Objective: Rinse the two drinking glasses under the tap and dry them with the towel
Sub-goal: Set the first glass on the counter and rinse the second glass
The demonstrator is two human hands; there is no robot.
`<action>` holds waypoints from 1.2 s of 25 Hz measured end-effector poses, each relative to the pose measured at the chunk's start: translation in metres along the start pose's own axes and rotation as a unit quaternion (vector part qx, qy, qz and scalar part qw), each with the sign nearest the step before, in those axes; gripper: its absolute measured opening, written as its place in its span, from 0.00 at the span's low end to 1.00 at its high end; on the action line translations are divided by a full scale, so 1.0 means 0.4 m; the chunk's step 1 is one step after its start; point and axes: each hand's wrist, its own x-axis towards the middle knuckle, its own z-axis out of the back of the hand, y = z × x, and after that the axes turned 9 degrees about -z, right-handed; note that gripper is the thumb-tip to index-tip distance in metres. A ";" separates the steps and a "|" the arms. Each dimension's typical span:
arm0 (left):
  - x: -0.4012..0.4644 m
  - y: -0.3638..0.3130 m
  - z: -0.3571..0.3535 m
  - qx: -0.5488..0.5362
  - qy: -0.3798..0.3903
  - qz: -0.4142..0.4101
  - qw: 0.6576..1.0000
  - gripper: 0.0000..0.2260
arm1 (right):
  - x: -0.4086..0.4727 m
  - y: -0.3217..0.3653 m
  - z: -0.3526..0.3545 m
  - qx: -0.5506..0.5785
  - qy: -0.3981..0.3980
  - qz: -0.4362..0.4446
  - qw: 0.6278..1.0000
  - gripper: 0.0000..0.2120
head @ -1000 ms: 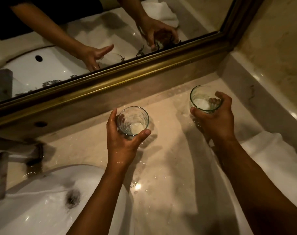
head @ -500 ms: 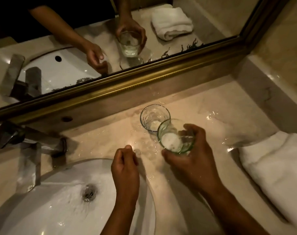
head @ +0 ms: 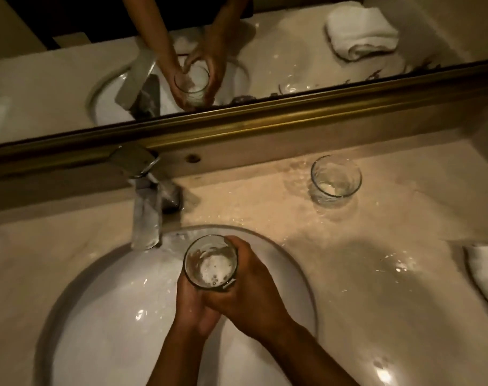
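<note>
Over the white sink basin (head: 103, 310) I hold one clear drinking glass (head: 210, 263) upright, just right of the tap spout (head: 146, 218). My right hand (head: 251, 291) wraps its right side and my left hand (head: 190, 305) cups it from below on the left. Foamy water sits in its bottom. The second glass (head: 335, 178) stands upright and alone on the wet counter at the back right. A folded white towel (head: 485, 277) lies at the right edge of the counter.
The beige stone counter (head: 348, 260) is wet with puddles. A gold-framed mirror (head: 265, 118) runs along the back wall and reflects my hands, the glass and the towel. The chrome tap handle (head: 134, 161) sits under the frame.
My right hand carried its glass left from the counter to over the basin, and my left hand joined it under the glass. The other glass stayed on the counter. The view shifted left.
</note>
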 end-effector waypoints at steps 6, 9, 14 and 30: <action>0.053 -0.098 0.110 -0.074 -0.022 -0.006 0.997 0.15 | 0.022 0.046 -0.120 -0.197 -0.023 0.134 0.971 0.36; 0.073 -0.127 0.153 -0.043 -0.035 -0.003 0.998 0.17 | 0.013 0.059 -0.147 -0.225 -0.001 0.191 0.955 0.22; 0.096 -0.139 0.175 0.106 -0.039 -0.002 0.994 0.17 | 0.069 0.029 -0.165 -0.326 0.133 0.219 0.910 0.23; 0.140 -0.186 0.162 0.157 -0.016 0.068 0.985 0.20 | 0.132 0.036 -0.186 -0.363 0.135 0.278 0.879 0.22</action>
